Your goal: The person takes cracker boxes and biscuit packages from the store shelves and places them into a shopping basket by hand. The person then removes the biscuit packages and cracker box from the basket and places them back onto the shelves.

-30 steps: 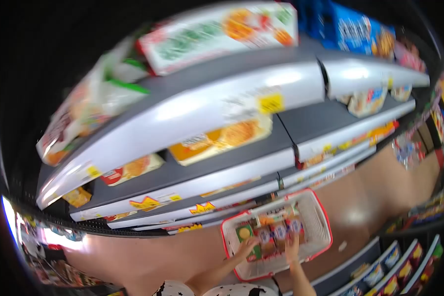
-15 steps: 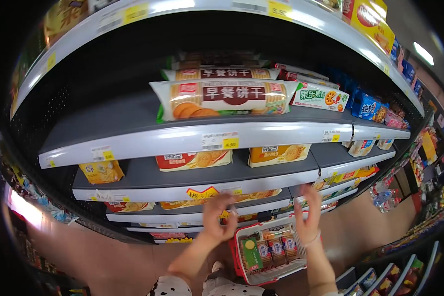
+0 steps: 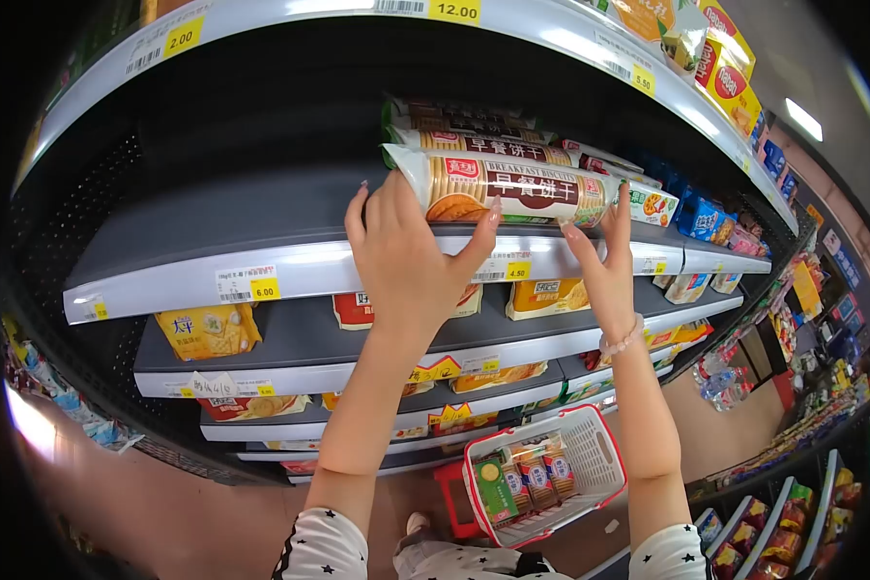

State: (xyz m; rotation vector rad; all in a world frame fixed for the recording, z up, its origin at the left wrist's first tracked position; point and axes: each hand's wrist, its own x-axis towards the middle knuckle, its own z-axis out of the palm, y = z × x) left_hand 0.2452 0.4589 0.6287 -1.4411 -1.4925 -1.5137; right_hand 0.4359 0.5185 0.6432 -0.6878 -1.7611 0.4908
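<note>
A long roll pack of breakfast biscuits lies along the front of the upper shelf, white with a brown label. My left hand holds its left end, thumb stretched across the lower front and another finger standing out to the left. At the right end, my right hand has fingers against the pack's end and the thumb at its lower front edge. Similar biscuit packs are stacked right behind it. Beside my right fingers is a white and green biscuit pack, partly covered.
Below stands a white basket with a red rim, holding several biscuit packs and a green pack. A yellow cracker pack and other packs sit on lower shelves. The shelf's pale front edge runs under my wrists.
Both hands have risen from above the basket to the upper shelf and taken hold of the front biscuit pack's ends. The camera view has shifted, and the basket appears farther from my hands.
</note>
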